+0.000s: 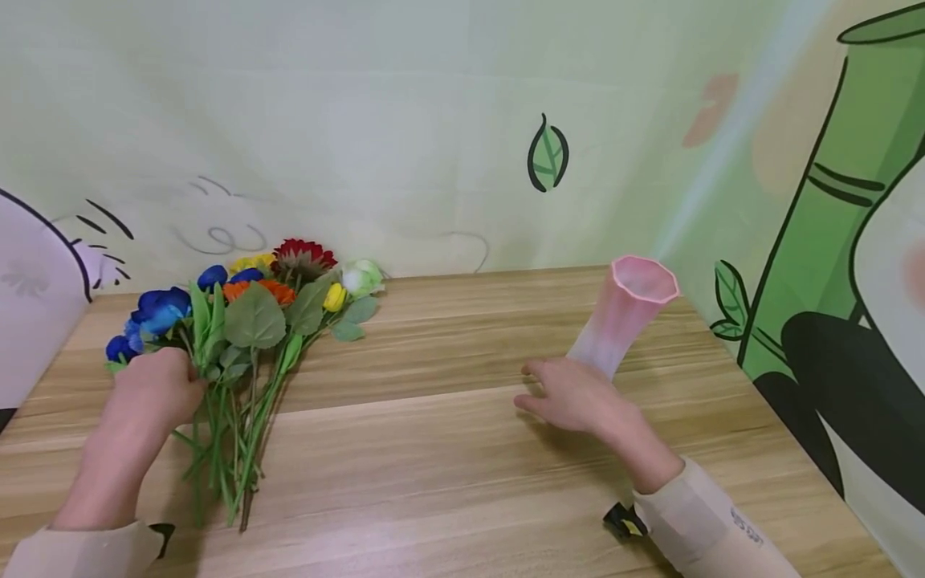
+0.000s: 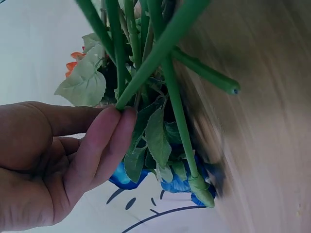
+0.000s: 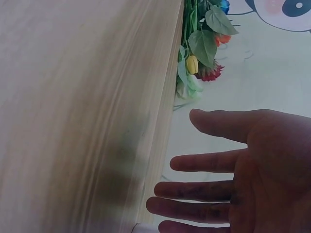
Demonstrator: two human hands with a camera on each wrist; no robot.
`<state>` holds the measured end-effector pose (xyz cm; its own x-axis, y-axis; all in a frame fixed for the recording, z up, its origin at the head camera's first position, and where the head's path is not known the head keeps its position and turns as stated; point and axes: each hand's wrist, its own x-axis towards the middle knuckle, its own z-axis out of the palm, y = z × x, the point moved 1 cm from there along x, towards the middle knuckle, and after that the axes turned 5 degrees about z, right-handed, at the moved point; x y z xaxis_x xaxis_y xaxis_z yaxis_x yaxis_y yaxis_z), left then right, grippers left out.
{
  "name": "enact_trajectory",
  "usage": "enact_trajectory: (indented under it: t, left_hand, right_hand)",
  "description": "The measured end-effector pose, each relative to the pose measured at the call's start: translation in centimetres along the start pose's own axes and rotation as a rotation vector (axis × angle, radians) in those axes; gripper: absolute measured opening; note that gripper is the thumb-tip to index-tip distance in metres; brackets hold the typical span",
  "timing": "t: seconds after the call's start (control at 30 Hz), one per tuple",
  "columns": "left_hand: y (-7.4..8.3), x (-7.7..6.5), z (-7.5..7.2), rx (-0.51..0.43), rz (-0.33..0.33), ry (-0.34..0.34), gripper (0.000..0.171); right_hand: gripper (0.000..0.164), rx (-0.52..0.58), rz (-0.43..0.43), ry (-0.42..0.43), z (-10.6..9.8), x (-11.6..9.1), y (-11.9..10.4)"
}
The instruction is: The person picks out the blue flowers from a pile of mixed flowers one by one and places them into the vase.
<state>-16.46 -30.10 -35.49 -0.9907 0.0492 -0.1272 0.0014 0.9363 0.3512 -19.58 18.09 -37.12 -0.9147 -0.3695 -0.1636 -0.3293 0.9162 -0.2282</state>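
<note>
On the left of the table lies a bunch of artificial flowers: a blue flower (image 1: 160, 309), a dark red flower (image 1: 307, 261), a yellow tulip (image 1: 335, 298), a whitish-green flower (image 1: 363, 278) and orange petals. My left hand (image 1: 160, 381) is at the bunch's left side. In the left wrist view its thumb and fingers pinch one green stem (image 2: 160, 54); which bloom that stem bears, I cannot tell. A pink-and-white vase (image 1: 627, 313) stands on the right. My right hand (image 1: 578, 395) is in front of its base, fingers spread and holding nothing; contact with the vase is unclear.
The wood-grain table (image 1: 433, 449) has a seam running across it. Behind rises a pale green printed cloth (image 1: 405, 144), and a panda-and-bamboo print (image 1: 817, 201) borders the right side. Loose stems (image 1: 246, 449) point toward the front edge.
</note>
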Motion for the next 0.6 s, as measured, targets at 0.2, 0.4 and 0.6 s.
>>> enact_trajectory:
  t: [0.2, 0.4, 0.6]
  left_hand:
    - [0.2, -0.3, -0.3, 0.019, 0.038, 0.067, 0.043]
    - [0.8, -0.6, -0.7, 0.021, 0.054, 0.147, 0.047]
    - [1.1, -0.8, -0.9, 0.011, 0.064, 0.197, 0.046]
  right_hand:
    - [0.050, 0.002, -0.005, 0.000, 0.0, 0.1, -0.1]
    - [0.051, -0.002, -0.007, -0.001, 0.1, 0.1, -0.1]
    - [0.051, 0.002, -0.011, -0.002, 0.1, 0.3, 0.1]
